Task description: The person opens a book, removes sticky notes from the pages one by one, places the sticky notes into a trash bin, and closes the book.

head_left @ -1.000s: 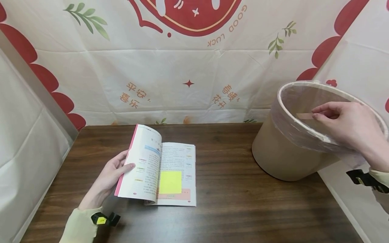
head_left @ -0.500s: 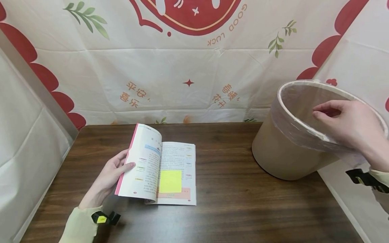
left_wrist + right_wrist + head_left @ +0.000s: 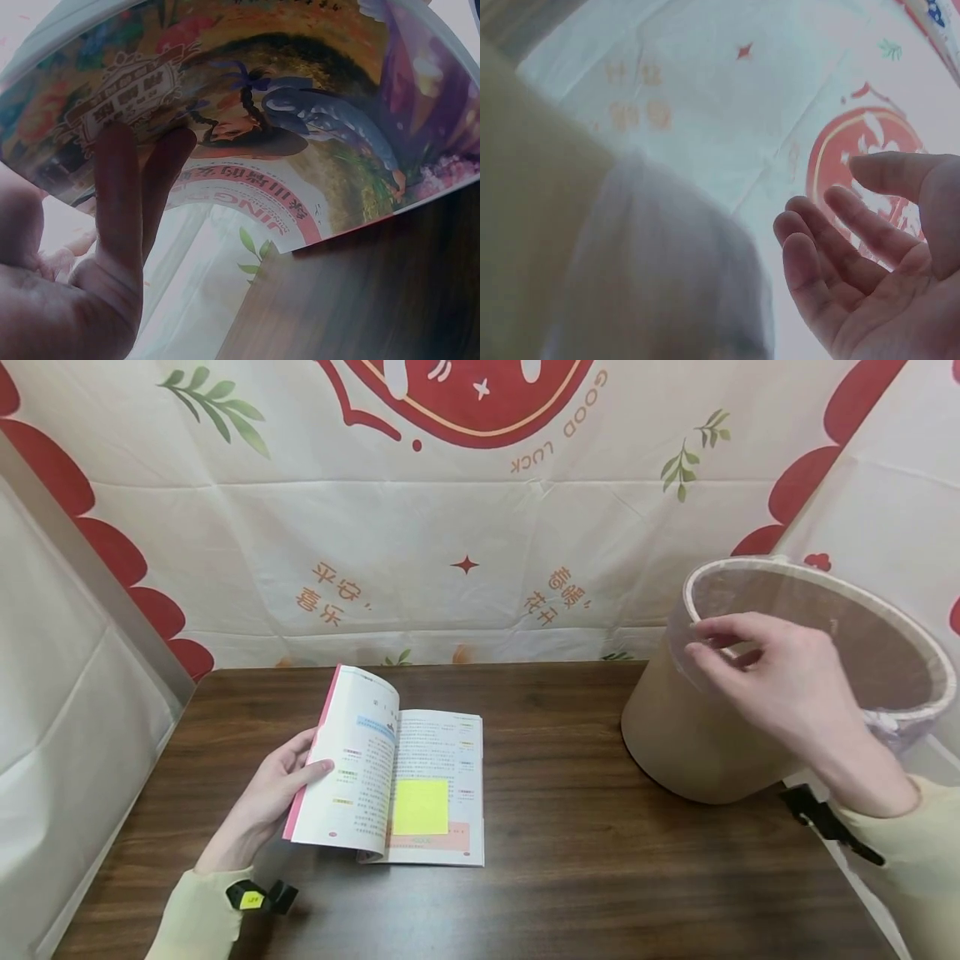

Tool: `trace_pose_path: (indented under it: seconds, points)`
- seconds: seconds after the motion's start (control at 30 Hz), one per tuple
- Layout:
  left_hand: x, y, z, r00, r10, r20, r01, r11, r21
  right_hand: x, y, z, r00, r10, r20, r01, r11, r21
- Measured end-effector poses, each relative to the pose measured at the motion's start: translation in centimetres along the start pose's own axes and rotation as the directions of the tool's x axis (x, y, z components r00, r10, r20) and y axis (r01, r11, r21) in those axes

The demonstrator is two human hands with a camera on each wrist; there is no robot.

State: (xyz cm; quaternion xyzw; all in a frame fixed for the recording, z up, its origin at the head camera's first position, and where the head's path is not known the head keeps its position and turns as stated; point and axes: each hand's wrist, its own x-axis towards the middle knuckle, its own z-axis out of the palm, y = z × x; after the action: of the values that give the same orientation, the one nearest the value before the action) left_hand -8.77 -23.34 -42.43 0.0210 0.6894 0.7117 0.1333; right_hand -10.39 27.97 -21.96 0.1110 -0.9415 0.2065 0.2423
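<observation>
My left hand (image 3: 272, 789) holds up the left side of an open book (image 3: 352, 768), thumb on the page and fingers behind the cover. In the left wrist view two fingers lie against the book's picture cover (image 3: 330, 127). A yellow sticky note (image 3: 421, 807) lies on the lower part of the right-hand page. My right hand (image 3: 783, 681) is raised in front of the near left rim of a beige bin (image 3: 675, 727) lined with a clear bag. Its fingers are loosely bent with nothing between them, as the right wrist view shows of the hand (image 3: 870, 247).
The bin stands at the right edge of the brown wooden table (image 3: 570, 860). A printed white cloth (image 3: 420, 527) hangs behind the table, and more pale cloth (image 3: 67, 693) covers the left side.
A thin pale strip in my right fingers a second ago is gone from them. The right hand has moved left, from over the bin's opening to its near side. The left hand has stayed still.
</observation>
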Motion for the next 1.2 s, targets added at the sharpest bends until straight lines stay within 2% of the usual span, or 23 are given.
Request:
trace_pose_path:
  seconds: [0.13,0.23,0.5,0.7,0.93,1.2]
  points:
    - [0.0,-0.1,-0.1,1.0,0.001,-0.002,-0.001,1.0,-0.006,-0.5,-1.1,2.1,0.995,-0.1,-0.01,0.1,0.995,0.018]
    - [0.0,-0.1,-0.1,1.0,0.001,-0.001,-0.001,1.0,-0.008,-0.9,-1.8,3.8,0.99,-0.142,0.006,0.142,0.989,0.038]
    - [-0.1,-0.2,-0.2,1.0,0.002,-0.007,-0.002,1.0,0.0,-2.8,-3.5,9.5,0.962,-0.254,0.099,0.242,0.964,0.113]
    - [0.0,-0.2,-0.2,1.0,0.003,0.005,-0.003,1.0,-0.009,-4.2,-4.4,13.0,0.947,-0.252,0.2,0.231,0.965,0.123]
    - [0.0,-0.2,0.0,1.0,-0.004,-0.008,0.004,1.0,-0.007,-5.9,-5.8,16.7,0.912,-0.256,0.321,0.227,0.966,0.125]
    - [-0.1,-0.1,-0.3,1.0,-0.016,-0.011,0.015,1.0,-0.01,-7.6,-7.4,19.9,0.876,-0.294,0.382,0.253,0.955,0.155]
